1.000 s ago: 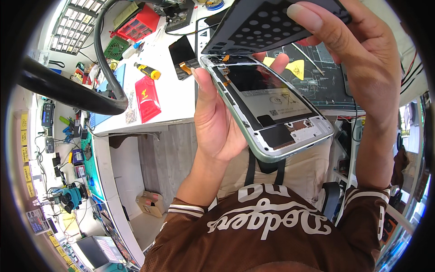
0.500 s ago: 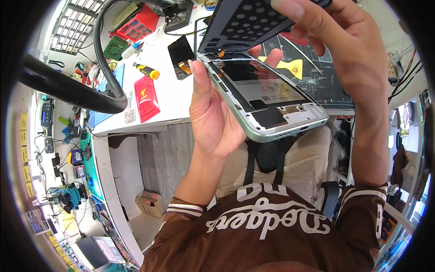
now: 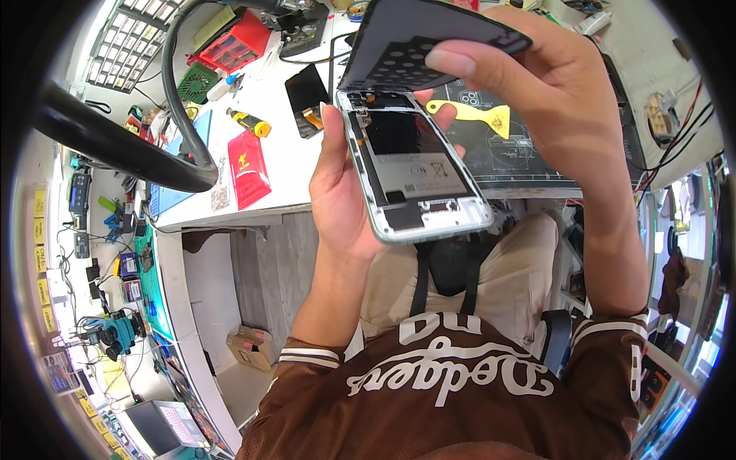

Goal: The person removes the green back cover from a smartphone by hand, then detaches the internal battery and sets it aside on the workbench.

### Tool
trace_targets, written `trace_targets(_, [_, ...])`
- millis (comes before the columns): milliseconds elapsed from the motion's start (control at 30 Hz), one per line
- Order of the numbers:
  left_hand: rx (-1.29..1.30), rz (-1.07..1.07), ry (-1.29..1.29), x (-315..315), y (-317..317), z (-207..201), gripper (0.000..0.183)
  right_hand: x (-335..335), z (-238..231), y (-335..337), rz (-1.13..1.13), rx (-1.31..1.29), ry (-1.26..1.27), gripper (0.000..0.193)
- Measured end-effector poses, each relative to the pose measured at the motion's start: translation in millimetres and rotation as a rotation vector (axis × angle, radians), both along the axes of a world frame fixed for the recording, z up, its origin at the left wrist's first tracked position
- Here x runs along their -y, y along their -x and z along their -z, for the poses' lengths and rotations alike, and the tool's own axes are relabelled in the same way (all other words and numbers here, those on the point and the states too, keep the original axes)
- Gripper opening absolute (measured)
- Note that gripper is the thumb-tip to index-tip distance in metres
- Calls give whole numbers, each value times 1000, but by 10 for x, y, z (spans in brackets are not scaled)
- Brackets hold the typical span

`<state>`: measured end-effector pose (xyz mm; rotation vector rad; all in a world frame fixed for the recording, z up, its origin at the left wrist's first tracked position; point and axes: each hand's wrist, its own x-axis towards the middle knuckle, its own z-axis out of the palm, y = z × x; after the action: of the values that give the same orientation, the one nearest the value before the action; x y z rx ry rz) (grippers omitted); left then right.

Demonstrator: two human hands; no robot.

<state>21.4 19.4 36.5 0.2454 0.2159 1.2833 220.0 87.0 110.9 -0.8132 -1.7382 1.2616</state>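
My left hand [image 3: 341, 180] is closed around an opened phone body [image 3: 418, 203], thumb along its near left edge and fingertips showing past its far right side. The body has a pale green frame, with a battery and orange flex cables bared inside. My right hand [image 3: 548, 92] pinches a dark phone screen panel [image 3: 410, 46] by its right side, thumb on the inner face with its pattern of round dots. That panel stands tilted above the far end of the body, its lower edge close to the frame; whether a cable joins them I cannot make out.
On the white bench [image 3: 287, 172] lie another dark screen [image 3: 308, 100] with an orange flex, a yellow-black bottle [image 3: 251, 123] and a red packet [image 3: 249, 170]. A yellow scraper [image 3: 479, 115] rests on the dark mat [image 3: 514, 153]. A thick black tube [image 3: 126, 142] crosses at the left.
The phone body has shifted left and turned more toward upright in the view. My right hand has lowered and come leftward, tilting the screen panel lower over the body.
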Motion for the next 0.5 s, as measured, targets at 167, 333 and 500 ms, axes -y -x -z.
trace_targets(167, [147, 59, 53, 124, 33, 23, 76, 158, 24, 6, 2, -18, -179, 21])
trace_targets(333, [256, 73, -74, 148, 17, 66, 68, 140, 33, -92, -116, -4, -426, 29])
trace_targets(500, [68, 72, -242, 73, 10, 114, 68, 196, 41, -154, -137, -8, -404, 32])
